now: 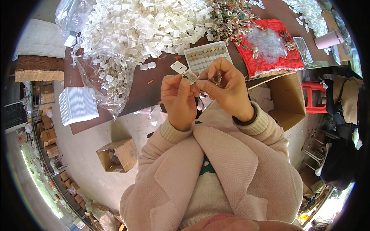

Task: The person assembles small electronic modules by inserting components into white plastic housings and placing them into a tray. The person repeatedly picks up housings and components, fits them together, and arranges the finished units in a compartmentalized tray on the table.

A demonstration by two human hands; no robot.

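Note:
My left hand [179, 101] pinches a small white plastic box [190, 76] with its flap lid [179, 67] swung up. Close against it, my right hand [230, 89] has its thumb and fingers curled round a small shiny loop-shaped metal piece [217, 79], whose exact kind I cannot make out. Both hands are over the table's near edge, fingertips almost meeting at the box. Just beyond them lies a white tray [227, 49] with rows of round pieces. A big heap of similar white boxes [142, 27] spreads behind.
Shiny metal pieces [227, 19] lie beside a red cloth [250, 57] bearing clear plastic bags [266, 42]. At the left, a clear bag [125, 82] holds more pieces near stacked white trays [78, 105]. Cardboard boxes [289, 100] and a red stool [314, 97] stand below.

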